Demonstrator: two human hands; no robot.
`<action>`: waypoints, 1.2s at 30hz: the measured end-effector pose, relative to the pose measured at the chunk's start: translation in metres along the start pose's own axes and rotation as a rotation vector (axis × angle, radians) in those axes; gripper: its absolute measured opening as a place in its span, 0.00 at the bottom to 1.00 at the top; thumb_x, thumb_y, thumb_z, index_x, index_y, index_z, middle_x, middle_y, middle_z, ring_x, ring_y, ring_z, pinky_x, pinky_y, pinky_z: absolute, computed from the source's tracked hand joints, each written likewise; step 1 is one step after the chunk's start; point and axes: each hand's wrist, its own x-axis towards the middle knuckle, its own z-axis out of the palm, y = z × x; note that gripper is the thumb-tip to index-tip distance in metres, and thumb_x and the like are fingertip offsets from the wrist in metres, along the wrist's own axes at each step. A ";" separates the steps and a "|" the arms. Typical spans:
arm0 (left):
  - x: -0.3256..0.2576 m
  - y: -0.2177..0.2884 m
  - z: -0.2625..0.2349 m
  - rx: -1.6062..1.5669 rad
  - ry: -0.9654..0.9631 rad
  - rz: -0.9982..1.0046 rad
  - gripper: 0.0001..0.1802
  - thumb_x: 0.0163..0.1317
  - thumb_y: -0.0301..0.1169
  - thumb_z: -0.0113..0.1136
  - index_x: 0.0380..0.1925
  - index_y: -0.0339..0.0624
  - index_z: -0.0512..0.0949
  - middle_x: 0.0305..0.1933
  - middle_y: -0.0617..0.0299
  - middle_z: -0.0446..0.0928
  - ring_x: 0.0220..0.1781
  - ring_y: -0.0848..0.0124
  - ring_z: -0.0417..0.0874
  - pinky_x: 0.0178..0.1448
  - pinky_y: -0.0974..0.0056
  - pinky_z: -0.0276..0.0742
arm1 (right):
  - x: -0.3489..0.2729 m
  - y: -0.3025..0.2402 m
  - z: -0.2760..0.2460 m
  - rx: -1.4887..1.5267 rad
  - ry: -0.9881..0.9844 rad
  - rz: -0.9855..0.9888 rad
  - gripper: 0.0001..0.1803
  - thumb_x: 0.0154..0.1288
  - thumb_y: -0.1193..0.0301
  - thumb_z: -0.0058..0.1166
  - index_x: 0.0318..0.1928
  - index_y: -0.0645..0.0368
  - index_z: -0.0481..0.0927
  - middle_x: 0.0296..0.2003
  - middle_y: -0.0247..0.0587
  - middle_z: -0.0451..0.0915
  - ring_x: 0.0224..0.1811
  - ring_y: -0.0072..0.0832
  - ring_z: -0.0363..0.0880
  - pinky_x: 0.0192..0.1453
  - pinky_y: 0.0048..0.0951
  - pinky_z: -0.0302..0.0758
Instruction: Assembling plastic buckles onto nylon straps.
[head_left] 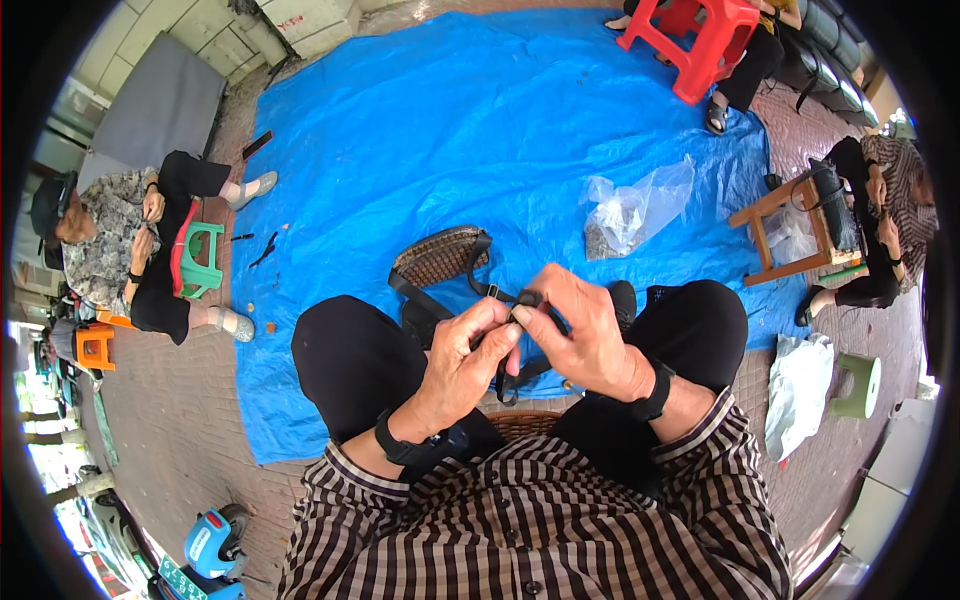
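A brown patterned bag (pixel 440 257) with dark edging lies on the blue tarp (pixel 420 130) just beyond my knees. Its black strap (pixel 508 384) runs up to my hands, and a small metal buckle (pixel 492 291) shows on it. My left hand (pixel 462 362) pinches the strap between thumb and fingers. Close against it, my right hand (pixel 583 328) is closed on a dark, bunched part of the strap. The fingertips of both hands meet there, so the exact piece between them is partly hidden. A loop of strap hangs below the fingers.
A clear plastic bag (pixel 625 218) with small dark contents rests on the tarp to the right. Seated people are at left, right and far right, near a green stool (pixel 203 258), a wooden stool (pixel 785 232) and a red stool (pixel 708 40). A white sack (pixel 798 385) lies right.
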 end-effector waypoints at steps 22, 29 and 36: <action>0.015 -0.014 -0.010 -0.545 0.119 -0.251 0.15 0.59 0.29 0.52 0.46 0.36 0.69 0.38 0.53 0.75 0.18 0.78 0.67 0.17 0.76 0.55 | 0.009 0.025 -0.006 0.910 -0.060 0.718 0.05 0.64 0.69 0.51 0.34 0.57 0.75 0.30 0.32 0.78 0.30 0.19 0.77 0.37 0.22 0.74; 0.024 -0.022 -0.033 -0.837 0.212 -0.275 0.23 0.57 0.25 0.49 0.54 0.35 0.65 0.54 0.47 0.71 0.49 0.65 0.77 0.44 0.67 0.75 | 0.006 0.027 -0.005 0.969 -0.092 0.762 0.09 0.66 0.66 0.50 0.41 0.58 0.74 0.33 0.38 0.80 0.34 0.24 0.79 0.38 0.24 0.76; 0.028 -0.021 -0.032 -0.940 0.086 -0.177 0.22 0.59 0.27 0.45 0.54 0.32 0.65 0.55 0.45 0.71 0.58 0.58 0.71 0.64 0.57 0.64 | 0.002 0.021 0.001 0.949 -0.266 0.717 0.11 0.66 0.63 0.48 0.40 0.57 0.74 0.30 0.35 0.79 0.35 0.23 0.77 0.41 0.23 0.71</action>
